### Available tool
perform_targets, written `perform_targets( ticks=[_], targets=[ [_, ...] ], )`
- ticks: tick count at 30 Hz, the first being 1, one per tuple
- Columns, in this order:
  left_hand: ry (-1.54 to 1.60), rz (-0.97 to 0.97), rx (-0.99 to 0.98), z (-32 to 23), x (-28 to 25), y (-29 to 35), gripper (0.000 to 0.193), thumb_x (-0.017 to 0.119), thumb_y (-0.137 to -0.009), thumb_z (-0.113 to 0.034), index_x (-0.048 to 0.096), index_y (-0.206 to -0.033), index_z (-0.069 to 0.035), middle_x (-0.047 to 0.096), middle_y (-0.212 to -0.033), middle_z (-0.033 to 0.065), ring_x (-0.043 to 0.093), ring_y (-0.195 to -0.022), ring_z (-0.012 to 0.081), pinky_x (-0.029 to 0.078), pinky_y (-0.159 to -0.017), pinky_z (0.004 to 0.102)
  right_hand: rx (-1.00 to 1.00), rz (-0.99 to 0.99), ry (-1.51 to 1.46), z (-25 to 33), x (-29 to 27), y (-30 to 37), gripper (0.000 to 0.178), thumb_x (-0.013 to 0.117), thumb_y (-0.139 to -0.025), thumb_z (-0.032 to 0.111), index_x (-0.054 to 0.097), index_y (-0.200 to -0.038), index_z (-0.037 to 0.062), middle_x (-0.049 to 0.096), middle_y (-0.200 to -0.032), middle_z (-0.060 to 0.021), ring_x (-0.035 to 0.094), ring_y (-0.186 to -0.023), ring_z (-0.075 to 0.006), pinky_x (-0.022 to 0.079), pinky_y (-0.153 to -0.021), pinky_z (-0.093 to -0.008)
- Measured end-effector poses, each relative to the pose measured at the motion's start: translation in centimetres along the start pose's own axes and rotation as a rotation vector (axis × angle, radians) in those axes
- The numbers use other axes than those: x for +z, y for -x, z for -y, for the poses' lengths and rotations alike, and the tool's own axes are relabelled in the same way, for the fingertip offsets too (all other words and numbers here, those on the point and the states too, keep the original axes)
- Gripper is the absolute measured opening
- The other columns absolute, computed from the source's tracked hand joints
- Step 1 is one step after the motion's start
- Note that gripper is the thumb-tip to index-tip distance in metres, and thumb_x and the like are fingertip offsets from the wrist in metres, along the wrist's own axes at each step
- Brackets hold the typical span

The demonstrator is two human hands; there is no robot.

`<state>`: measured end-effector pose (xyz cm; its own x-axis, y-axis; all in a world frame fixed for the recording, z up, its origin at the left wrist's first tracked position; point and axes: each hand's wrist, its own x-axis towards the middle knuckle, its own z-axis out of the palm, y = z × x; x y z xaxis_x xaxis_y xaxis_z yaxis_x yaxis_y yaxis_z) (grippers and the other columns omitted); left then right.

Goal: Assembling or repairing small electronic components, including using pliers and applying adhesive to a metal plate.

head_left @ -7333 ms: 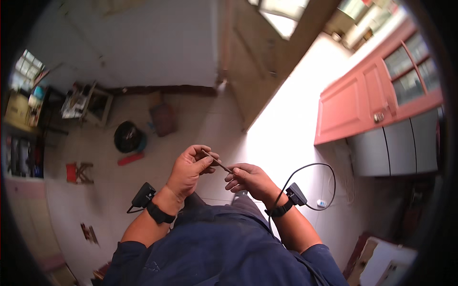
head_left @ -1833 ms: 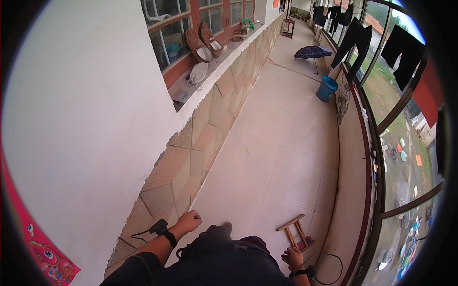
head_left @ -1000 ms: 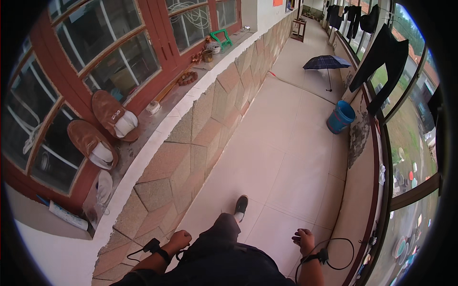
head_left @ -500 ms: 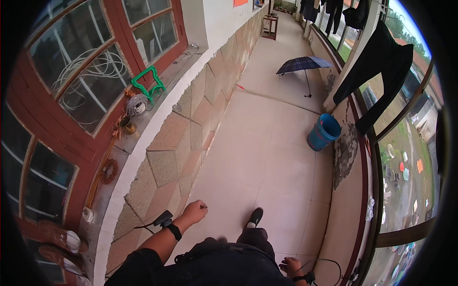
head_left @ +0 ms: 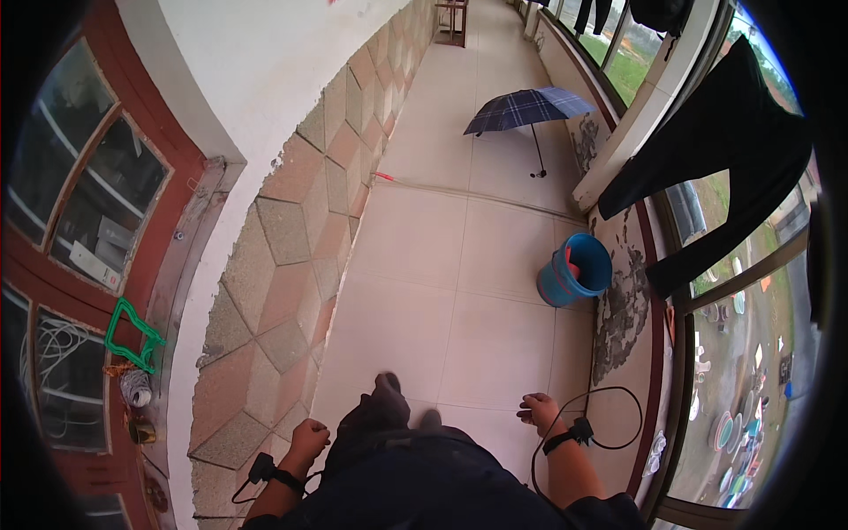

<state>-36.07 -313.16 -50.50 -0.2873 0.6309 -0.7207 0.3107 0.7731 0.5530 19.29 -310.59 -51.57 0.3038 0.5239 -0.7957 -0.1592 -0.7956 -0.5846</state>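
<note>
My left hand (head_left: 310,438) hangs low beside the tiled wall, its fingers curled in; what they hold, if anything, is hidden. On the other side, my right hand (head_left: 538,412) is raised a little over the floor, fingers loosely bent and apart, with nothing seen in it. Each wrist wears a black strap with a small device and a cable. Closest ahead of the right hand stands a blue bucket (head_left: 555,281) with something red inside. Farther on, an opened dark plaid umbrella (head_left: 521,109) rests on the floor.
Black trousers (head_left: 707,168) hang along the windows at right. A thin pole (head_left: 477,194) lies across the corridor floor. On the left ledge are a green frame (head_left: 119,340) and a roll of cord (head_left: 135,387). A wooden stool (head_left: 451,22) stands far ahead.
I have stepped forward, so the bucket and umbrella are nearer. My left hand has swung back toward my body, while my right hand has come forward and up into fuller view.
</note>
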Motion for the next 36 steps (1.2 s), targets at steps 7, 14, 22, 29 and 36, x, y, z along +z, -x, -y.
perform_targets(
  ticks=[7, 14, 22, 29, 36],
  targets=[
    [-0.041, 0.061, 0.029, -16.5, 0.9, -16.0, 0.021, 0.066, -0.079, -0.01, 0.063, -0.095, 0.004, 0.069, -0.081, 0.0142, 0.071, -0.069, 0.0213, 0.056, -0.061, 0.0335, -0.039, 0.014, 0.026, 21.1, 8.0, -11.7, 0.033, 0.061, -0.095, 0.022, 0.057, -0.118, -0.0013, 0.065, -0.103, -0.0148, 0.069, -0.082, -0.0253, 0.056, -0.069, -0.0354],
    [-0.048, 0.08, 0.215, -43.2, 0.3, -31.4, 0.022, 0.066, -0.079, -0.009, 0.062, -0.095, 0.005, 0.069, -0.08, 0.0138, 0.069, -0.068, 0.0201, 0.054, -0.062, 0.0327, 0.083, 0.022, 0.005, 33.2, 11.7, -19.4, 0.034, 0.061, -0.095, 0.021, 0.056, -0.119, -0.0018, 0.065, -0.105, -0.0166, 0.07, -0.083, -0.0287, 0.056, -0.069, -0.0372],
    [-0.095, 0.051, 0.348, -67.3, 4.2, -48.2, 0.022, 0.068, -0.077, -0.007, 0.061, -0.095, 0.005, 0.068, -0.08, 0.0132, 0.067, -0.069, 0.0192, 0.054, -0.065, 0.0328, 0.129, 0.019, -0.066, 46.8, 12.1, -36.9, 0.034, 0.061, -0.093, 0.017, 0.055, -0.118, -0.0057, 0.066, -0.102, -0.0202, 0.071, -0.076, -0.0308, 0.055, -0.056, -0.0347],
    [0.019, 0.001, 0.175, -81.1, 5.5, -54.0, 0.02, 0.069, -0.075, -0.006, 0.061, -0.089, 0.004, 0.066, -0.075, 0.0137, 0.066, -0.064, 0.0195, 0.053, -0.06, 0.0328, 0.036, 0.053, -0.032, 73.3, 15.5, -51.3, 0.032, 0.062, -0.094, 0.02, 0.058, -0.117, -0.0017, 0.066, -0.099, -0.0152, 0.071, -0.077, -0.0276, 0.056, -0.06, -0.0332],
    [-0.064, -0.035, 0.117, -93.8, 6.0, -64.4, 0.017, 0.069, -0.073, -0.008, 0.059, -0.083, 0.002, 0.066, -0.07, 0.0125, 0.062, -0.056, 0.0182, 0.045, -0.043, 0.0324, -0.187, 0.116, 0.008, 98.9, 23.2, -62.5, 0.031, 0.062, -0.093, 0.02, 0.06, -0.115, -0.002, 0.067, -0.098, -0.0124, 0.07, -0.077, -0.0224, 0.055, -0.064, -0.0301]
  ],
)
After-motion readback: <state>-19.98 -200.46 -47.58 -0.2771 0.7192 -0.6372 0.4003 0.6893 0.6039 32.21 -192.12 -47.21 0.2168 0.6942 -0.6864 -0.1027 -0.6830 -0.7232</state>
